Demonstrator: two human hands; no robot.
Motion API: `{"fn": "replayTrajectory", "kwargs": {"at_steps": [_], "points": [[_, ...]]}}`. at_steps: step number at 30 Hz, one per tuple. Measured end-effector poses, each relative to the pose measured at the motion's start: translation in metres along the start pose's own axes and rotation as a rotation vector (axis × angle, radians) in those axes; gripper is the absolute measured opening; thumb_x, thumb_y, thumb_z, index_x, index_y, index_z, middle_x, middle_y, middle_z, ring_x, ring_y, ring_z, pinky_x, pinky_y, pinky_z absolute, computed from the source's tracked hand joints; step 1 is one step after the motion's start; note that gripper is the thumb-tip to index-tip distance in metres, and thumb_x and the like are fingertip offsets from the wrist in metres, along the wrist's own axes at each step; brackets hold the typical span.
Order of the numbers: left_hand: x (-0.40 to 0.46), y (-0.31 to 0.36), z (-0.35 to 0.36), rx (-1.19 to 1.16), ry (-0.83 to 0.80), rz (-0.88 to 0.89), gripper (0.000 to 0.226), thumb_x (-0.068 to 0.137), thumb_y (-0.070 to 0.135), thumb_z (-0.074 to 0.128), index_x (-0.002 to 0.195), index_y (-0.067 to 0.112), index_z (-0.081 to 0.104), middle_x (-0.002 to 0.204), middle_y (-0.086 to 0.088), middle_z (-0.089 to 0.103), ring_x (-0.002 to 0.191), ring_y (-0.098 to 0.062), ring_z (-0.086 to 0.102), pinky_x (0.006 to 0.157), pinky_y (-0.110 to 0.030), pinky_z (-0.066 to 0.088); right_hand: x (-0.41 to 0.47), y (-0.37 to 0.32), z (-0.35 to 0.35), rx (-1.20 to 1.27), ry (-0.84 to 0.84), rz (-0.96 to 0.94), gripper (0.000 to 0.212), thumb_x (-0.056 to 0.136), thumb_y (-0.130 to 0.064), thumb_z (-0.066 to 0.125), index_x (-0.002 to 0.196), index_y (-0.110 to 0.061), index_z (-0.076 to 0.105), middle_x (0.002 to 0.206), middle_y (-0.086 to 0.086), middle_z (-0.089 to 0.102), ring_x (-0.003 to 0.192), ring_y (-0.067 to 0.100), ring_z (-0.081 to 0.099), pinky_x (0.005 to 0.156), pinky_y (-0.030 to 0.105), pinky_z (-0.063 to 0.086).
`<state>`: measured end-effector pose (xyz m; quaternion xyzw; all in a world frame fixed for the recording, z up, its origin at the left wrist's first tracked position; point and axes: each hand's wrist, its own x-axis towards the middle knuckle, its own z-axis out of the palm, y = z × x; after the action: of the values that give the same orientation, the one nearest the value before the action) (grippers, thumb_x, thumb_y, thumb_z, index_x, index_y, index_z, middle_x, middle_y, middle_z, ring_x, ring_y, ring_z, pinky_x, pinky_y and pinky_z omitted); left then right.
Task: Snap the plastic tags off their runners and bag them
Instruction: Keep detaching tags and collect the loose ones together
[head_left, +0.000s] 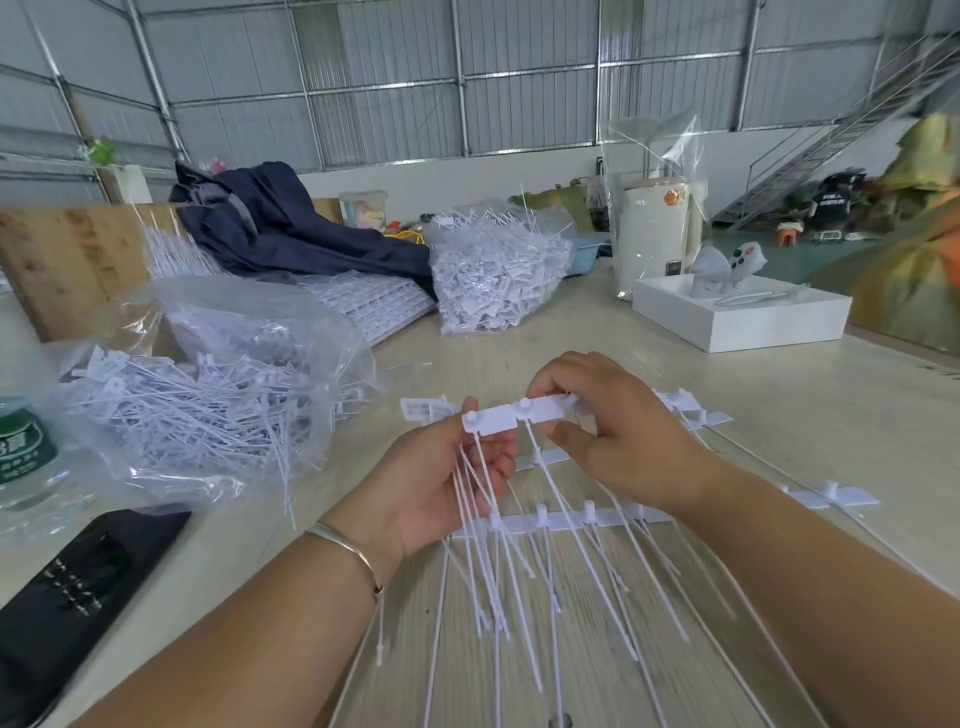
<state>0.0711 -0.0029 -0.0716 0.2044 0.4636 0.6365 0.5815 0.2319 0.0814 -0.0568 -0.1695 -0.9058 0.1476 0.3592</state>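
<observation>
1. Head view: we see our left hand (457, 483) holding a small bundle of loose tags (491, 423), its grip curled round their thin tails just under the flat heads. The heads point up and away from us; the tails run down toward us, so the long axis lies roughly near-to-far.
2. Our right hand (618, 431) pinches the tag strip (543, 408) between thumb and fingers, its grip narrow on the flat heads. The strip runs left to right above the desk (779, 395), touching the bundle's top tag.
3. We count two tag heads plainly showing between the hands; how many tails are in the left bundle we cannot tell.
4. The runner (571, 518) lies on the desk below the hands, its long axis left to right, tails fanning toward us. A second runner piece (836, 499) lies to the right.
5. Left on the desk an open clear bag (218, 395) holds loose tags; a second heap of tags (498, 275) sits farther back.
</observation>
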Motion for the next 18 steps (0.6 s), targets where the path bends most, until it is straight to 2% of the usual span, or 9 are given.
{"fn": "replayTrajectory", "kwargs": {"at_steps": [4, 6, 8, 12, 15, 18], "points": [[0.001, 0.001, 0.000, -0.105, 0.034, -0.011, 0.025, 0.099, 0.013, 0.050, 0.083, -0.003, 0.061, 0.064, -0.010, 0.059, 0.042, -0.013, 0.054, 0.037, -0.017, 0.045, -0.001, 0.003, 0.001, 0.004, 0.081, -0.014, 0.017, 0.088, -0.006, 0.065, 0.101, -0.016, 0.070, 0.091, 0.003, 0.064, 0.088, 0.020, 0.053, 0.080, 0.036, 0.045], [0.000, 0.004, -0.002, -0.129, -0.029, -0.065, 0.030, 0.102, 0.016, 0.045, 0.079, 0.001, 0.058, 0.057, -0.002, 0.048, 0.035, -0.005, 0.040, 0.028, -0.013, 0.031, -0.001, 0.005, 0.001, -0.005, 0.094, 0.007, 0.020, 0.090, -0.008, 0.064, 0.106, -0.018, 0.071, 0.092, 0.003, 0.065, 0.090, 0.020, 0.055, 0.081, 0.038, 0.047], [-0.002, 0.007, -0.003, -0.109, -0.097, -0.102, 0.032, 0.102, 0.022, 0.044, 0.078, 0.005, 0.058, 0.052, 0.003, 0.038, 0.030, -0.002, 0.030, 0.025, -0.012, 0.019, -0.001, 0.007, 0.001, -0.010, 0.096, 0.036, 0.022, 0.092, -0.009, 0.061, 0.108, -0.020, 0.072, 0.091, 0.003, 0.065, 0.089, 0.020, 0.056, 0.081, 0.038, 0.047], [-0.005, 0.009, -0.001, -0.037, -0.164, -0.059, 0.039, 0.086, 0.041, 0.058, 0.072, 0.006, 0.069, 0.053, 0.006, 0.030, 0.031, -0.002, 0.025, 0.026, -0.013, 0.015, -0.001, 0.011, 0.002, -0.038, 0.082, 0.072, 0.023, 0.093, -0.012, 0.060, 0.108, -0.024, 0.073, 0.085, 0.000, 0.062, 0.084, 0.016, 0.053, 0.075, 0.031, 0.044], [-0.008, 0.009, 0.001, 0.035, -0.165, 0.020, 0.040, 0.071, 0.053, 0.068, 0.065, 0.018, 0.052, 0.057, 0.008, 0.026, 0.033, -0.002, 0.023, 0.027, -0.013, 0.016, -0.001, 0.012, 0.003, -0.069, 0.057, 0.087, 0.024, 0.092, -0.012, 0.060, 0.109, -0.025, 0.073, 0.082, -0.001, 0.060, 0.082, 0.014, 0.051, 0.071, 0.028, 0.040], [-0.009, 0.007, 0.003, 0.136, -0.147, 0.102, 0.032, 0.070, 0.039, 0.074, 0.051, 0.023, 0.055, 0.054, 0.009, 0.025, 0.035, -0.002, 0.020, 0.029, -0.013, 0.015, 0.000, 0.009, 0.002, -0.079, 0.066, 0.068, 0.024, 0.091, -0.012, 0.062, 0.109, -0.024, 0.073, 0.084, -0.001, 0.061, 0.084, 0.015, 0.051, 0.073, 0.028, 0.041]]}}
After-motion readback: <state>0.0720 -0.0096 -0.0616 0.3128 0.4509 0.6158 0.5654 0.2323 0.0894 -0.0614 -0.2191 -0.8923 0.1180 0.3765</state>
